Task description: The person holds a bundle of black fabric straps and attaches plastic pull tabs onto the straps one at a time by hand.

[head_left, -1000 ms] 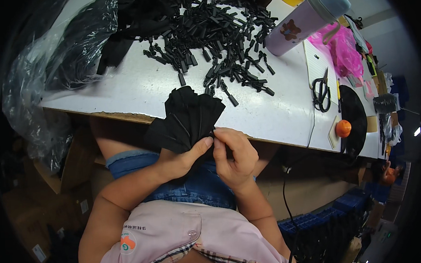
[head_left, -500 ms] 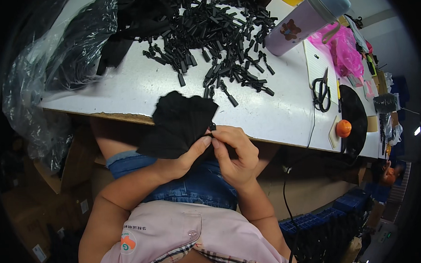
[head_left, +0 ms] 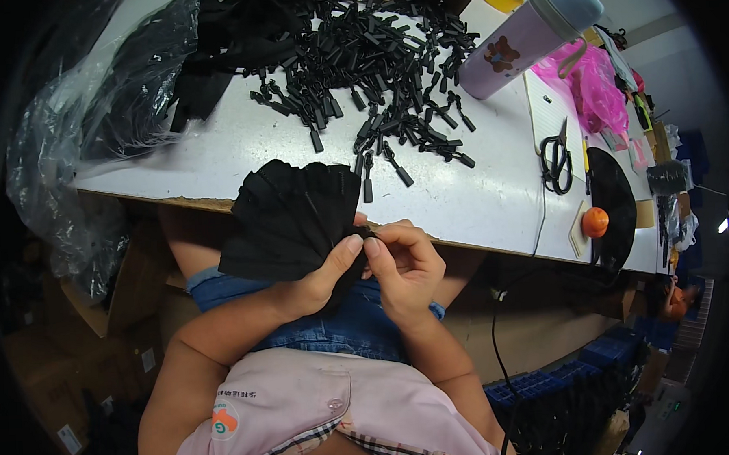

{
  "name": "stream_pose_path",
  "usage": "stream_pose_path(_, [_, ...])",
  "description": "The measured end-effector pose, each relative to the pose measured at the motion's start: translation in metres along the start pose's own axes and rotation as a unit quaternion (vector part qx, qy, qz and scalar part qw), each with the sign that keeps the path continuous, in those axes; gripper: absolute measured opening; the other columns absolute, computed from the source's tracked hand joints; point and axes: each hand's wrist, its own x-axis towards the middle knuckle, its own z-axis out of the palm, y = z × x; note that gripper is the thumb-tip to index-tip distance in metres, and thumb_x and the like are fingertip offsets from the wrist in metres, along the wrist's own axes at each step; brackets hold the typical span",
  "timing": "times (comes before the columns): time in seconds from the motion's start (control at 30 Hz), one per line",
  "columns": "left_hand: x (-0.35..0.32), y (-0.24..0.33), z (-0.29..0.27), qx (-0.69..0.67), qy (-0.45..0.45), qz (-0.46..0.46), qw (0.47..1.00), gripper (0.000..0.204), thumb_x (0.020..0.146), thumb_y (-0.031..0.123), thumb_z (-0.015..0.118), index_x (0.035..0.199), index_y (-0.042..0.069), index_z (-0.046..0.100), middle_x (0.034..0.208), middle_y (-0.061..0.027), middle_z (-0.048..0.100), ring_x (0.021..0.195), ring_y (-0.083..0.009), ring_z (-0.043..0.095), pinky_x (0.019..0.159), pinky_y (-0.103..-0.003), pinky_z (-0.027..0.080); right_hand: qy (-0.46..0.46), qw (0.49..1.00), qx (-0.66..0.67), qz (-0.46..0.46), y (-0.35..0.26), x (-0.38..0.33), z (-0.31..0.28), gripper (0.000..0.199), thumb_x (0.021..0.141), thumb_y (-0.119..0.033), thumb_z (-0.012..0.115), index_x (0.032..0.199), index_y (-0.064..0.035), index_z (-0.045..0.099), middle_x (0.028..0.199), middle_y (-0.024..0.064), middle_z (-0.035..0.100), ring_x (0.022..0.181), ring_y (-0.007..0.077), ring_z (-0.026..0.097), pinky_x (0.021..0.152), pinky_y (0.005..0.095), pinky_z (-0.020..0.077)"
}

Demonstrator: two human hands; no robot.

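Note:
My left hand (head_left: 326,279) is closed on a fanned bundle of black fabric pieces (head_left: 287,219), its thumb pressing near their gathered right-hand end. The bundle spreads up and left over my lap and the table edge. Beside that thumb, my right hand (head_left: 408,268) pinches with thumb and forefinger at the gathered end. What lies between its fingertips is small, dark and mostly hidden. Just beyond the hands, on the white table (head_left: 247,143), lies a big loose heap of black zipper pulls (head_left: 373,56), a few of them strayed toward me.
A lilac bottle (head_left: 511,46) stands right of the heap. Farther right lie black scissors (head_left: 555,164), an orange round object (head_left: 594,222) and a pink plastic bag (head_left: 590,91). Clear plastic (head_left: 61,176) and more black fabric (head_left: 200,84) cover the left side. A cable (head_left: 496,344) hangs at right.
The fabric bundle has swung left and fanned wider. A small black piece that stuck up above my right fingertips no longer shows there. Both hands stay close together.

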Motion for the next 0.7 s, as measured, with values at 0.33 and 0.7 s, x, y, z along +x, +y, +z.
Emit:
stream_pose_path(0.33, [0.003, 0.002, -0.014, 0.11, -0.024, 0.01, 0.994, 0.021, 0.082, 0.009, 0.05, 0.1, -0.001, 0.052, 0.098, -0.0068, 0.053, 0.088, -0.0128, 0.05, 0.077, -0.024, 0.041, -0.119, 0.923, 0.246, 0.27, -0.001, 0.014, -0.023, 0.007, 0.076, -0.002, 0.057, 0.078, 0.0007, 0.051, 0.069, 0.0014, 0.05, 0.049, 0.0043, 0.041, 0.041, 0.0164, 0.0314])
stream_pose_path(0.7, [0.002, 0.01, -0.008, 0.093, -0.02, 0.001, 0.995, 0.022, 0.082, 0.011, 0.049, 0.101, 0.001, 0.05, 0.095, -0.0063, 0.053, 0.088, -0.0128, 0.05, 0.079, -0.025, 0.04, -0.063, 0.998, -0.017, 0.001, 0.003, -0.002, -0.005, 0.008, 0.08, -0.006, 0.055, 0.083, 0.0002, 0.05, 0.07, -0.001, 0.048, 0.057, 0.0022, 0.042, 0.05, 0.0143, 0.034])
